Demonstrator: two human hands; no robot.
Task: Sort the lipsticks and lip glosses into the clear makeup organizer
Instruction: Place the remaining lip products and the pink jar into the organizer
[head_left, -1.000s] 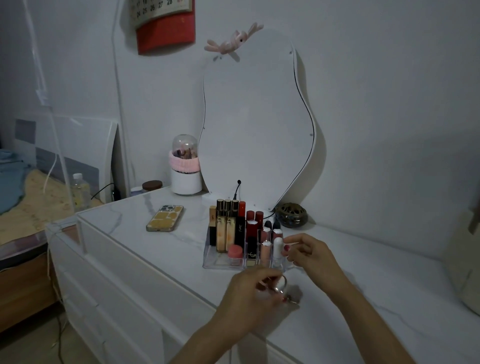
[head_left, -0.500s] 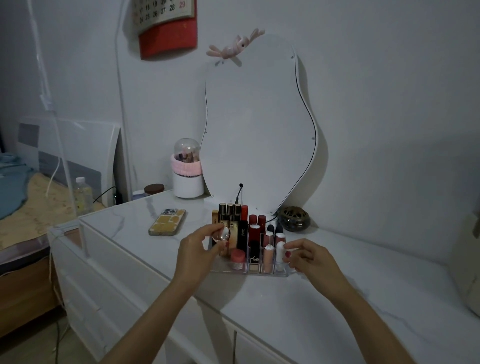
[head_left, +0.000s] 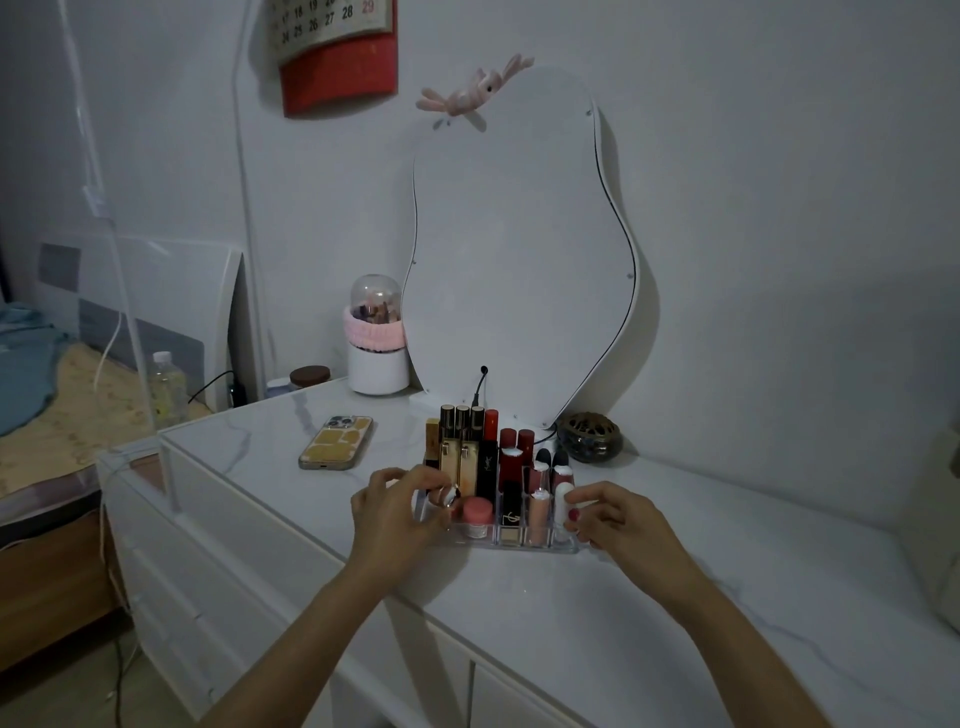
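Two hands at the clear makeup organizer (head_left: 540, 545), which sits on the white marble-look dresser top (head_left: 675, 597) in front of the mirror (head_left: 519, 249). Left hand (head_left: 395, 512) pinches a small shiny rounded item (head_left: 448, 494) at the organizer's front-left corner; can't tell exactly what it is. Right hand (head_left: 618, 522) has fingers curled against the organizer's right end, thumb touching the white tube (head_left: 563, 506) there; looks like bracing.

Step in hand, as I read it: seating the small item in the front-left compartment. To do it well:
- keep the right hand steadying the tray, it's light plastic and likely slides
- lower straight down, clear of the pink-capped jar (head_left: 477, 514) just beside
- release only once it's bottomed out

Organizer looks nearly full: gold tubes (head_left: 460, 457) and a black tube (head_left: 487, 470) upright at back-left, red ones (head_left: 511, 457) mid, shorter pale tubes in front-right slots. All standing upright. Phone (head_left: 336, 441) lies well apart to the left.
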